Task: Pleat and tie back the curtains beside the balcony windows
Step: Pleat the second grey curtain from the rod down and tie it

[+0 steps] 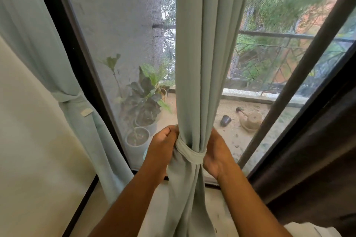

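Note:
A pale green curtain hangs gathered into pleats in front of the balcony window. A matching fabric tie-back band is wrapped around its waist. My left hand grips the band and the curtain's left edge with closed fingers. My right hand is pressed against the bundle's right side, its fingers hidden behind the fabric and the band. A second pale green curtain hangs at the left, gathered by its own tie.
A dark window frame post stands left of the mesh screen, another dark post at the right. Potted plants and a toppled watering can lie outside on the balcony. A dark curtain hangs at far right. White wall at left.

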